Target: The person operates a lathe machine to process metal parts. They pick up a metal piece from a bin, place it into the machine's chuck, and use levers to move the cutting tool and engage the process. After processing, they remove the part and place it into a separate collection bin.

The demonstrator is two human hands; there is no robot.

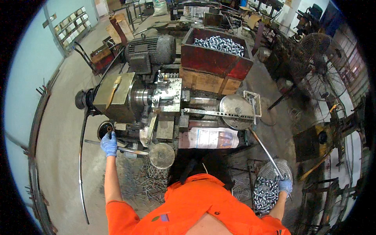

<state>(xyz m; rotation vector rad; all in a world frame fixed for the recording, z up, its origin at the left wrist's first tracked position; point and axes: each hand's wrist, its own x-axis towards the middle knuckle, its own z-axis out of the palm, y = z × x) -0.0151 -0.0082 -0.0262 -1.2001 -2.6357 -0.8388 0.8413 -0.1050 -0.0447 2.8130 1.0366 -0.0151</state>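
Note:
Blue-gloved, my left hand (109,145) is at the left front of a lathe-like machine, its fingers closed on the lower edge of a small black handwheel (100,130). A metal bar (135,151) with a round plate (161,156) on it passes beside that wrist. Far to the right, my right hand (286,185), also gloved, is wrapped round the end of a long steel lever (268,154). The lever slants up to a round metal disc (237,109) on the machine. Below that hand stands a mesh basket (282,166) of shiny metal pieces (266,194).
A red bin (215,58) of similar pieces rises behind the machine bed, beside a dark motor (150,51). A brush (113,92) rests on the headstock. Printed paper (209,138) covers the front. Metal shavings (150,180) litter the floor. A large fan (319,66) stands right.

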